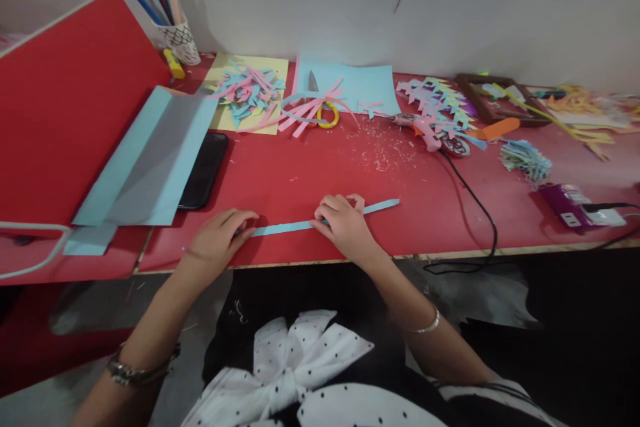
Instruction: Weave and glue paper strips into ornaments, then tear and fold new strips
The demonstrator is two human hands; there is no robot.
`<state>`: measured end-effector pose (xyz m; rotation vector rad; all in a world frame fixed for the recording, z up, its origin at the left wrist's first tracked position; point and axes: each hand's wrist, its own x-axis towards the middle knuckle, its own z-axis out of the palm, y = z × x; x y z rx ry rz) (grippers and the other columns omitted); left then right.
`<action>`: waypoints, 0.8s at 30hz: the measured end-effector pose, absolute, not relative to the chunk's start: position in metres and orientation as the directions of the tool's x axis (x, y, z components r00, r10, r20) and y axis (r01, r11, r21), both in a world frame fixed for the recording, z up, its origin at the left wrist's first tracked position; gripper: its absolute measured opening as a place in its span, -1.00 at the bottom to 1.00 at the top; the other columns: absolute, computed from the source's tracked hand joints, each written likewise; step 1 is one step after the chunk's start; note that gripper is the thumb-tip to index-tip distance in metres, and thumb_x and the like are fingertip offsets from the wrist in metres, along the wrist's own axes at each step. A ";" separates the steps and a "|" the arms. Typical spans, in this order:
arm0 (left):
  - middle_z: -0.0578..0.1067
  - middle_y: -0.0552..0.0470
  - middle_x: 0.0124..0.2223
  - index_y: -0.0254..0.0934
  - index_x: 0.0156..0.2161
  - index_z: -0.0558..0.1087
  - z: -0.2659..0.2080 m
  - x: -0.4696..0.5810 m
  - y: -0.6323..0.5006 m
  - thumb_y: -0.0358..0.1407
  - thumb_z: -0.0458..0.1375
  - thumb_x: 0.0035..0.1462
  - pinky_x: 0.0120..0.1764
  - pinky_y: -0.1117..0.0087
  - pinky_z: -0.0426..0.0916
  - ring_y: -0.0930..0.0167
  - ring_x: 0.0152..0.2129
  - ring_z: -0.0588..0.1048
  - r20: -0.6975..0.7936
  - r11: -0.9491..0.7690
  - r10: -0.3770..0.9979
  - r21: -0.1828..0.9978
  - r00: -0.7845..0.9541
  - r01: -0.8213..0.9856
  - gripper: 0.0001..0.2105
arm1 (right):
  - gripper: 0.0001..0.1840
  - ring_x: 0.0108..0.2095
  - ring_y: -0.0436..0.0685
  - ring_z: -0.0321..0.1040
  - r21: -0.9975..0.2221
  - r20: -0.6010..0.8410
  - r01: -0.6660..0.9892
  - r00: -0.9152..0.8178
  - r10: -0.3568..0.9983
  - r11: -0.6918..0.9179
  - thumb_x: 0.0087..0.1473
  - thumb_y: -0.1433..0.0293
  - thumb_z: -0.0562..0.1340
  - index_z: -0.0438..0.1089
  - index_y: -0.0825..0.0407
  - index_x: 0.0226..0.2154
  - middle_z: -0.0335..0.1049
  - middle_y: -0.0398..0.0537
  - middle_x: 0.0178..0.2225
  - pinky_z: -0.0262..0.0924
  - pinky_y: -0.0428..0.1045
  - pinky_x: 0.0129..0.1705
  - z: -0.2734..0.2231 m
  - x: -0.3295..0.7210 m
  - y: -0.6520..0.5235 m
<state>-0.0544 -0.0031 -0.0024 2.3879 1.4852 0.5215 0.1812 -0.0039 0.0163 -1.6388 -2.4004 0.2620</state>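
A narrow light-blue paper strip [283,229] lies across the red table near its front edge. My left hand [220,233] pinches its left end between thumb and fingers. Farther along, my right hand [345,223] grips the strip, with the thumb below and the fingers above; the free right end sticks out beyond it. Behind the hands are a pile of pink, blue and yellow paper pieces [250,93] and scissors with yellow handles [329,115], partly covered by pink paper strips [305,110].
Blue paper sheets [140,153] overlap a black phone [207,170] at left, near a pen cup [181,41]. A pink glue gun [423,132] trails a black cord [480,203] on the right. Farther right sit a blue-green paper bundle [525,160] and a purple box [565,207].
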 end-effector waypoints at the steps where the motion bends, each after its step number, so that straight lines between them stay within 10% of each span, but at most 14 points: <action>1: 0.41 0.02 -0.40 -0.27 -0.25 0.37 -0.002 -0.056 -0.005 -0.23 -0.16 0.16 -0.39 0.41 0.28 0.42 -0.47 0.38 0.190 -0.446 0.895 0.390 0.403 0.805 -0.72 | -0.82 -0.34 0.00 0.18 -0.275 0.085 0.892 -0.350 0.933 0.360 0.05 0.34 0.16 0.32 0.04 -0.52 0.34 -0.19 -0.41 -0.31 0.01 -0.11 0.016 0.181 -0.004; 10: 0.46 -0.12 -0.19 -0.37 -0.08 0.38 0.000 0.005 -0.039 -0.24 -0.15 0.19 -0.17 0.31 0.24 0.33 -0.27 0.38 0.451 -0.648 0.667 -0.042 0.593 0.761 -0.65 | -0.71 -0.30 0.04 0.17 -0.295 0.144 0.892 -0.311 0.939 0.341 0.13 0.29 0.05 0.33 0.03 -0.52 0.34 -0.15 -0.40 -0.30 0.03 -0.15 0.012 0.179 -0.006; 24: 0.39 -0.12 -0.19 -0.25 0.04 0.31 -0.003 0.016 -0.046 -0.05 -0.16 0.14 -0.08 0.26 0.24 0.29 -0.22 0.34 0.377 -0.600 0.723 -0.071 0.579 0.797 -0.53 | -0.81 -0.32 0.01 0.22 -0.336 0.107 0.868 -0.349 0.931 0.365 0.09 0.36 0.10 0.33 0.04 -0.49 0.36 -0.18 -0.43 -0.32 0.01 -0.13 0.015 0.197 -0.005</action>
